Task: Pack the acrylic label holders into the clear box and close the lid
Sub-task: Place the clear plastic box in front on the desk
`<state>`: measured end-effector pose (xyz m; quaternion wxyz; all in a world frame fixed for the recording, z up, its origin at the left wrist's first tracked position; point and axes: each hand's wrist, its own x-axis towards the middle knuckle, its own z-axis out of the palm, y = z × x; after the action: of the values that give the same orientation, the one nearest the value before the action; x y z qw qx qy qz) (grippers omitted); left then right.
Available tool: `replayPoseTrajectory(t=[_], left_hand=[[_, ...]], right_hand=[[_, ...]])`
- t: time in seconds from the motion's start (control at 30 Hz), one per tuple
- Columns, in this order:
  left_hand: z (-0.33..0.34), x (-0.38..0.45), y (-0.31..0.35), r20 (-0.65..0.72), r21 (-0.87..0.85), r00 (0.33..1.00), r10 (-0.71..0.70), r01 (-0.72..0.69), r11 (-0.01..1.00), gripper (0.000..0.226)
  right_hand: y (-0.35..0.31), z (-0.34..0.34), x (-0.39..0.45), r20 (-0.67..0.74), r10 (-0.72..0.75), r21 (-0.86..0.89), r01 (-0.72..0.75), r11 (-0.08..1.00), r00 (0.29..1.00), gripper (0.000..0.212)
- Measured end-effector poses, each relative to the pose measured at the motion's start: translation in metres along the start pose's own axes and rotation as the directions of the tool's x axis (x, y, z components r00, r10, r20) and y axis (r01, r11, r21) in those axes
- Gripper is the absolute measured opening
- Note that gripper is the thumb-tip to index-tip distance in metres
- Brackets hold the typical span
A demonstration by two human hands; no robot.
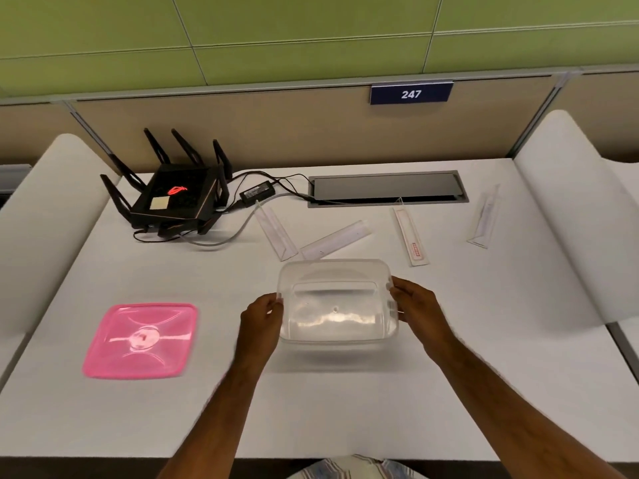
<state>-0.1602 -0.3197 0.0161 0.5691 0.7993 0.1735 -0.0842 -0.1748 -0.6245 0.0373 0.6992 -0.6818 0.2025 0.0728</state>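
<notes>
Your left hand [262,318] and right hand [416,311] each grip a side wall of the empty clear box [337,302] on the desk [345,409], the four label holders [411,236] fanned just beyond it, long axes mostly pointing away, nearest your right, pink lid [140,340] left.

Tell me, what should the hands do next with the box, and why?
Probably set the box down and let go. Both the left hand and the right hand have a grip on its sides, so neither is free. The box looks empty, four holders lie on the desk behind it, and the pink lid is already off to the left.
</notes>
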Motion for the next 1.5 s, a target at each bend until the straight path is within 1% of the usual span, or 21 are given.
replayPoseTrajectory(t=[0.1, 0.23, 0.4, 0.6, 0.83, 1.07, 1.27, 1.33, 1.4, 1.43, 1.5], left_hand=[[0.014, -0.010, -0.007, 0.028, 0.026, 1.000, -0.007, 0.007, 1.000, 0.029], [0.028, -0.020, -0.018, 0.038, 0.050, 0.999, -0.027, 0.025, 0.998, 0.022], [0.038, -0.032, -0.029, 0.042, 0.114, 0.999, -0.014, 0.009, 0.993, 0.014], [0.041, -0.045, -0.035, 0.033, 0.193, 0.999, -0.005, -0.001, 0.981, 0.020], [0.043, -0.049, -0.037, 0.041, 0.190, 0.999, -0.014, 0.006, 0.982, 0.015], [0.044, -0.046, -0.041, 0.055, 0.185, 0.998, -0.028, 0.017, 0.983, 0.016], [0.043, -0.042, -0.044, 0.071, 0.162, 0.995, -0.066, 0.054, 0.985, 0.013], [0.034, -0.034, -0.044, 0.073, 0.155, 0.995, -0.072, 0.060, 0.986, 0.013], [0.034, -0.033, -0.042, 0.081, 0.148, 0.995, -0.053, 0.041, 0.988, 0.017], [0.030, -0.029, -0.042, 0.080, 0.130, 0.996, -0.037, 0.027, 0.991, 0.023], [0.027, -0.023, -0.039, 0.064, 0.105, 0.998, -0.009, 0.002, 0.995, 0.033]], right_hand=[[0.011, -0.017, -0.004, -0.020, 0.022, 0.004, -0.022, 1.000, 1.000, 0.029], [0.028, -0.034, -0.011, -0.044, 0.050, -0.007, -0.051, 0.999, 0.998, 0.027], [0.051, -0.046, -0.020, -0.064, 0.040, -0.080, -0.045, 0.996, 0.997, 0.025], [0.067, -0.053, -0.024, -0.057, 0.018, -0.110, -0.024, 0.994, 0.998, 0.027], [0.077, -0.057, -0.024, -0.064, 0.029, -0.124, -0.037, 0.992, 0.998, 0.028], [0.087, -0.056, -0.027, -0.084, -0.012, -0.202, -0.005, 0.979, 0.996, 0.023], [0.088, -0.058, -0.025, -0.090, 0.011, -0.212, -0.029, 0.977, 0.996, 0.019], [0.084, -0.049, -0.017, -0.094, 0.018, -0.217, -0.038, 0.975, 0.995, 0.019], [0.080, -0.047, -0.018, -0.103, 0.008, -0.236, -0.032, 0.971, 0.995, 0.021], [0.078, -0.042, -0.015, -0.115, -0.018, -0.259, -0.013, 0.966, 0.993, 0.024], [0.073, -0.039, -0.012, -0.176, -0.069, -0.291, 0.015, 0.957, 0.982, 0.031]])
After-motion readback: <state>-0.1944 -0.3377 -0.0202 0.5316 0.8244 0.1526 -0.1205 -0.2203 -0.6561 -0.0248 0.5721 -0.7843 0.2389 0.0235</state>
